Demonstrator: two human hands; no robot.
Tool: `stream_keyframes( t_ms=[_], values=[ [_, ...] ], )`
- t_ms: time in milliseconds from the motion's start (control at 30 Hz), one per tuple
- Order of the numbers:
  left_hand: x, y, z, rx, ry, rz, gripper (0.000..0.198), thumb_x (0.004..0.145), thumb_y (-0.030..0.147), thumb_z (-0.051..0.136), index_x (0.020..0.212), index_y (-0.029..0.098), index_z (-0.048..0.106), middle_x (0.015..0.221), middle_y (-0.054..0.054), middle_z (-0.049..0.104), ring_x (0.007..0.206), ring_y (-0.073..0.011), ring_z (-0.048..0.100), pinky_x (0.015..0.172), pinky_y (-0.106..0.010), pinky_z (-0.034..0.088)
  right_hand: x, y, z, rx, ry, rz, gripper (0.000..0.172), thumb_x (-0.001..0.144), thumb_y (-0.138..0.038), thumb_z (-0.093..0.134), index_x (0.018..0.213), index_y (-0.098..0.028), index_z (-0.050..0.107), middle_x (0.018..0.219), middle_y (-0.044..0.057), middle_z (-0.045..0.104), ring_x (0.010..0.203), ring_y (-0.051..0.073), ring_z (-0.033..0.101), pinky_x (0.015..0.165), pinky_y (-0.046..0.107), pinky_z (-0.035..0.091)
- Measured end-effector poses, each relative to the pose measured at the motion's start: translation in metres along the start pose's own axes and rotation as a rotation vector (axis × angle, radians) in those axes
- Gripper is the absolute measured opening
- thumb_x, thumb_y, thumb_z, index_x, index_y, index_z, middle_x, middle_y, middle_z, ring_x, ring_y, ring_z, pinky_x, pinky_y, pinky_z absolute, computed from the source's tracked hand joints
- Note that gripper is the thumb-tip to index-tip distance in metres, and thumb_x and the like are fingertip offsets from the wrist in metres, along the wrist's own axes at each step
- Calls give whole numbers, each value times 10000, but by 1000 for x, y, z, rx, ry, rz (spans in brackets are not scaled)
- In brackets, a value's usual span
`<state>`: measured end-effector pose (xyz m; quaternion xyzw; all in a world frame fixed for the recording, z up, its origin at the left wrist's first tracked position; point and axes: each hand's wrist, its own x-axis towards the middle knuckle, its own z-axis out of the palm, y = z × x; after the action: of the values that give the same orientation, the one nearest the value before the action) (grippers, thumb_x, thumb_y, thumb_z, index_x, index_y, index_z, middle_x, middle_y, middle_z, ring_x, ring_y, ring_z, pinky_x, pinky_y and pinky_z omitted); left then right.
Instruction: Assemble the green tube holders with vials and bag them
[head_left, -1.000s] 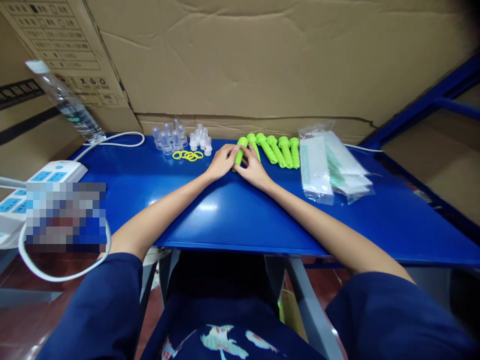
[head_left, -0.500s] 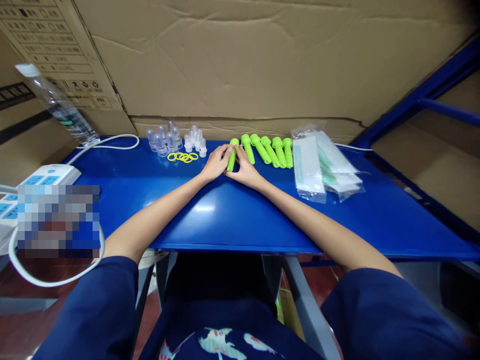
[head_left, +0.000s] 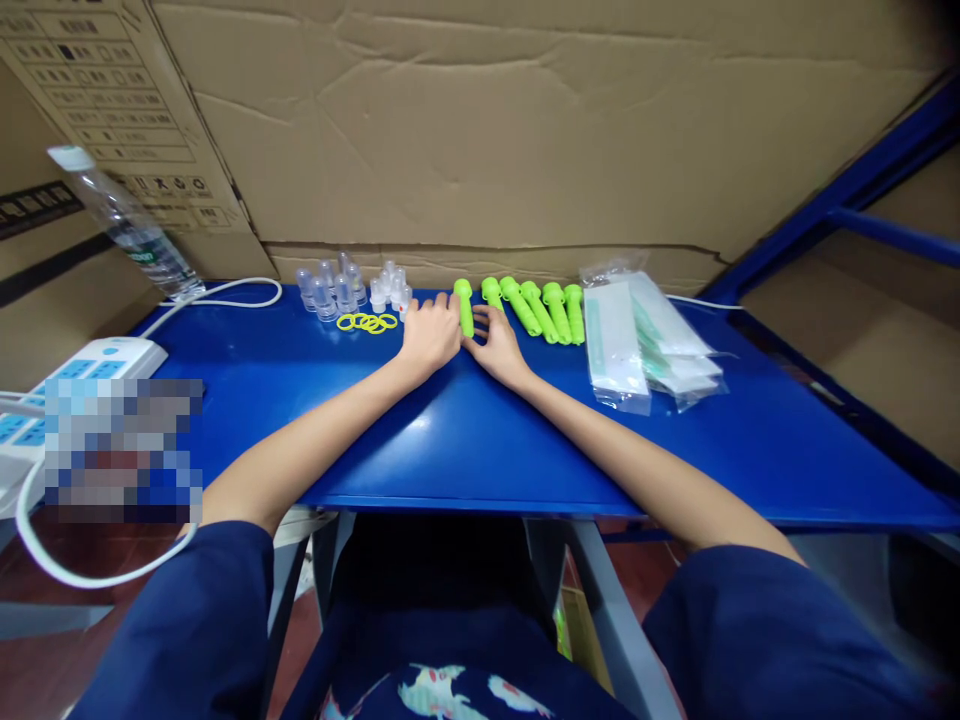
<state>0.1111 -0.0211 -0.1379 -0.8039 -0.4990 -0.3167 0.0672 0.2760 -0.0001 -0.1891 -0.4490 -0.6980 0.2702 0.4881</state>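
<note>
A lime-green flashlight-shaped plastic tube lies on the blue table, its wide end pointing away from me, between my two hands. My left hand is palm down at its left side, fingers stretched forward and apart. On the other side my right hand has its fingers apart, the thumb close to the tube's near end; whether it touches is hard to see. Several more green tubes lie in a row to the right, one partly behind my right fingers. Left of my left hand are yellow rings, small white-based clear caps and larger clear caps.
Plastic-bagged white packets lie on the table's right side. At left are a power strip with a white cable and a water bottle. A cardboard wall closes off the back; a blue metal frame stands at right.
Both hands have loosened from around the green tube. My left hand moved slightly left and its fingers straightened; my right hand's fingers drew right. The tube now lies uncovered between them.
</note>
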Motion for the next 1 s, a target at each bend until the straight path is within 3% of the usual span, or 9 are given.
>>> stream_keyframes(
  t_ms=[100, 233, 333, 500, 633, 1000],
  values=[
    [-2, 12, -17, 144, -148, -110, 262, 859, 97, 591, 1084, 73, 723, 873, -185, 775, 912, -378, 764, 1139, -686, 371, 0, -1, -2, -89, 33, 0, 611, 774, -368, 777, 1309, -187, 547, 1430, 222, 544, 1341, 363, 595, 1075, 573, 599],
    [1, 29, -44, 311, -540, -244, 397, 951, 122, 480, 1249, 61, 735, 1222, -236, 780, 1177, -399, 742, 1231, -729, 283, -1, -3, -5, -194, 58, -11, 537, 796, -226, 688, 1318, -208, 563, 1517, 200, 493, 1310, 329, 592, 1034, 540, 615],
    [4, 33, -53, 306, -673, -294, 452, 995, 182, 467, 1361, 55, 700, 1366, -271, 721, 1302, -420, 690, 1244, -735, 292, -2, -4, -7, -239, 46, -16, 523, 817, -201, 665, 1332, -218, 571, 1531, 195, 480, 1334, 329, 577, 1062, 548, 593],
    [8, 24, -51, 259, -662, -325, 468, 1027, 258, 464, 1401, 63, 665, 1435, -288, 679, 1355, -427, 659, 1190, -713, 400, -3, -6, -7, -245, 13, -44, 544, 803, -146, 609, 1342, -205, 558, 1549, 221, 453, 1453, 337, 505, 1117, 551, 558],
    [7, 21, -51, 264, -625, -304, 439, 1025, 235, 464, 1356, 38, 674, 1388, -288, 704, 1321, -403, 688, 1207, -655, 401, -4, -9, -6, -243, -5, -50, 567, 775, -113, 575, 1334, -202, 549, 1555, 222, 456, 1495, 320, 472, 1120, 522, 563],
    [5, 24, -50, 267, -603, -300, 453, 1023, 197, 437, 1385, 9, 633, 1354, -312, 705, 1292, -401, 706, 1092, -533, 512, -7, -20, -3, -337, -21, -86, 440, 882, -154, 535, 1321, -177, 560, 1569, 231, 455, 1565, 300, 394, 1180, 502, 506]
  ],
)
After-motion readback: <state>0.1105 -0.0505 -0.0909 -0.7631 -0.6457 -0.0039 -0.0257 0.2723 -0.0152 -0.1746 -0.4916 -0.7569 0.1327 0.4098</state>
